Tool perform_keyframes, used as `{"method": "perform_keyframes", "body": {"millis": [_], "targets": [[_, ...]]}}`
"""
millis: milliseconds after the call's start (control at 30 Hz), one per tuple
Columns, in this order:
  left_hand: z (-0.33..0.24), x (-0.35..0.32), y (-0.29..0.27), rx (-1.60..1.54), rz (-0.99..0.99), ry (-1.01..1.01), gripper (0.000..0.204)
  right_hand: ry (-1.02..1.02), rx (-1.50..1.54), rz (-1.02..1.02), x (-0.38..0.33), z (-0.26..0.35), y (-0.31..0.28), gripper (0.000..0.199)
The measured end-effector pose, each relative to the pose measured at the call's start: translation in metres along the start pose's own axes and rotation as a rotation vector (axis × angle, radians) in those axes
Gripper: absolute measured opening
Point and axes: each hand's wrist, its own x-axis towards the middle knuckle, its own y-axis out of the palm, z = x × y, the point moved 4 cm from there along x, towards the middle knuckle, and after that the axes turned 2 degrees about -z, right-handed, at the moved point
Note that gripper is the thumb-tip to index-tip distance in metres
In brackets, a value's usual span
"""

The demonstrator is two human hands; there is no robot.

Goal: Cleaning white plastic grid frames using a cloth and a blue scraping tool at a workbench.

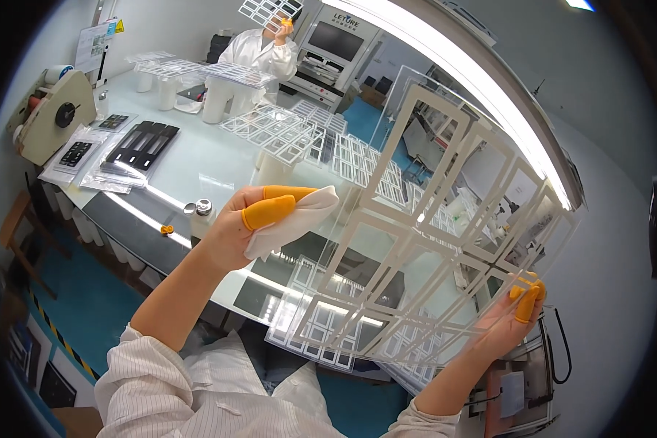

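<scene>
Orange finger cots cover some fingertips of both my hands. My left hand [235,225] pinches a folded white cloth [290,228] between thumb and fingers, above the front part of the table. With its fingers closed on the right edge, my right hand [509,315] holds up a large transparent sheet [458,253] printed with several pale rectangular frames. The sheet is tilted, and the table shows through it. The cloth is near the sheet's left side; whether they touch, I cannot tell. More framed sheets [321,332] lie low at the table's front edge, partly behind the held one.
Stacks of framed sheets [277,131] rest on white supports along the glossy table [212,150]. Black panels [142,146], a round-lidded bottle [203,207] and a loose orange finger cot [167,230] lie left. A lamp [482,87] hangs overhead. Across the table, another person [259,51] raises a similar sheet.
</scene>
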Motion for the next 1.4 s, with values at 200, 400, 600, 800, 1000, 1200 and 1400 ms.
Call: {"method": "perform_keyframes", "body": {"millis": [200,400,600,800,1000,1200,1400], "targets": [[-0.006,0.009,0.001,0.043,0.044,0.052,0.044,0.004,-0.001,0.015,0.000,-0.001,-0.001,0.025],[-0.029,0.042,0.031,0.171,0.053,0.094,0.061,0.027,0.018,0.003,-0.006,-0.003,0.004,0.026],[-0.035,0.053,0.055,-0.043,0.231,0.031,0.056,0.075,0.109,0.173,-0.007,-0.008,0.004,0.027],[-0.052,0.056,0.065,-0.084,0.247,0.187,0.032,0.066,0.060,0.132,-0.007,-0.010,-0.005,0.027],[-0.057,0.056,0.068,-0.053,0.306,0.166,0.034,0.047,-0.010,0.044,-0.008,-0.006,-0.007,0.026],[-0.077,0.031,0.089,0.921,-0.336,0.783,0.031,0.008,-0.023,0.012,-0.007,-0.001,-0.011,0.024],[-0.047,0.004,0.126,1.833,0.056,1.250,0.036,-0.018,-0.070,0.013,-0.010,0.007,-0.013,0.024]]}}
